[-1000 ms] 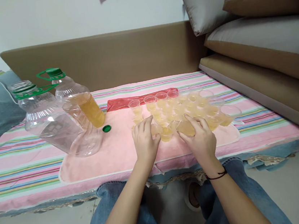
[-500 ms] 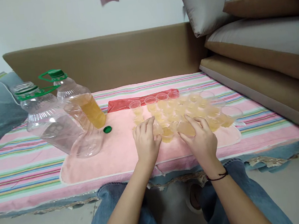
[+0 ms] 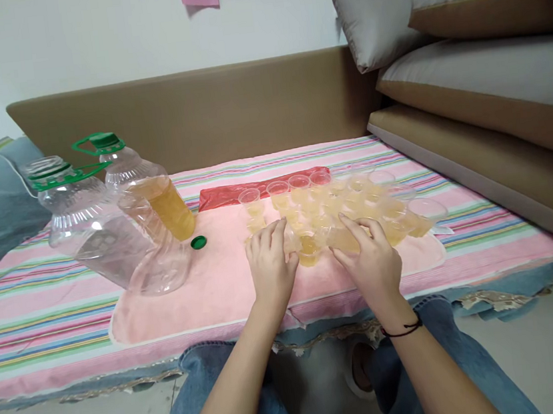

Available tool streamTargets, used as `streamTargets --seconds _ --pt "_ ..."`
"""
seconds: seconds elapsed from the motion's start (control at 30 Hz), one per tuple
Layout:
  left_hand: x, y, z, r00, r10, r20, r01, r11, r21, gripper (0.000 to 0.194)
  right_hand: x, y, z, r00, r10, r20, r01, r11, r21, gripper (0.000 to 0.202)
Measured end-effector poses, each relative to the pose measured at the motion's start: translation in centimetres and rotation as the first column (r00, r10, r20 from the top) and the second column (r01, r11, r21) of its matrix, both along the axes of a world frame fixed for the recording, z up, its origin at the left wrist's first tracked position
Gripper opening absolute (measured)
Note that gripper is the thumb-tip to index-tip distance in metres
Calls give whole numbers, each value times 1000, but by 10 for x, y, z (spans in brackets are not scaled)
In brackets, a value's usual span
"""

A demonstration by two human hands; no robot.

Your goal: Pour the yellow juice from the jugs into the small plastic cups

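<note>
Many clear plastic cups of pale yellow liquid stand close together on a pink mat [image 3: 179, 313]. My left hand [image 3: 270, 261] curls its thumb and fingers around a plastic cup [image 3: 290, 239] at the near side of the group. To its right, my right hand [image 3: 373, 255] grips another plastic cup [image 3: 341, 238] between thumb and fingers. A third cup [image 3: 309, 250] stands between the two hands. Both held cups are partly covered by my fingers, and I cannot tell whether they touch the mat.
Left of the mat stand a large uncapped clear bottle [image 3: 103, 235] and a capped bottle [image 3: 176, 209] holding yellow liquid. A green cap [image 3: 199, 242] lies near them. Behind the cups is a red plastic bag [image 3: 225, 196]. Cushions [image 3: 486, 74] are stacked at right.
</note>
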State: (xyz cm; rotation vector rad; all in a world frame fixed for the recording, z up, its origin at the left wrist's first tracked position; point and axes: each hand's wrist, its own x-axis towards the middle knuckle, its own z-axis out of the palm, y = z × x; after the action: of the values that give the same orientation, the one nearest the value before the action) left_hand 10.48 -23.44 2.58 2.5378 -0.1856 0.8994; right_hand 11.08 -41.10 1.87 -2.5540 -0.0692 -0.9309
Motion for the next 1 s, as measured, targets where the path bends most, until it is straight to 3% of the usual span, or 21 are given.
streamTargets --seconds 1.0 --pt "-1 0 3 1000 9 -10 -9 1000 29 58 0 -1 -1 1000 -5 3 5 999 -46 48"
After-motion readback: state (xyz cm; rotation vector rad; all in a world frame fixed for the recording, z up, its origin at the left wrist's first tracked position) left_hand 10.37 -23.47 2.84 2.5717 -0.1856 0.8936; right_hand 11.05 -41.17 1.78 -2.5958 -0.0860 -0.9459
